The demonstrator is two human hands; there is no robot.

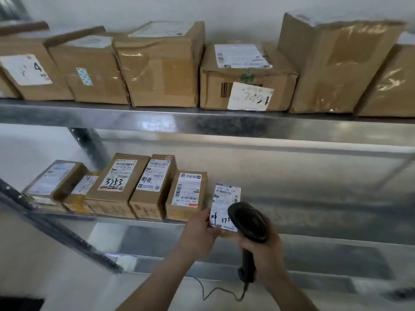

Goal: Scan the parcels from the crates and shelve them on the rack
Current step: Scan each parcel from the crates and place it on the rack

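Note:
My left hand [199, 232] grips a small parcel [224, 198] by its lower left corner; its white label with barcodes and handwritten digits faces me. The parcel sits at the front edge of the middle metal shelf [314, 209], just right of a row of cardboard parcels [152, 189]. My right hand [262, 250] holds a black corded barcode scanner [247, 223] by its handle, with the scanner head over the label's lower right part, hiding that corner.
The upper shelf [157, 117] carries several larger taped cardboard boxes [161, 63], one labelled 7494 [249, 95]. Bare shelf surface stretches to the right of the held parcel. A lower shelf [292, 265] shows below, and the rack's dark upright [67, 232] slants at the left.

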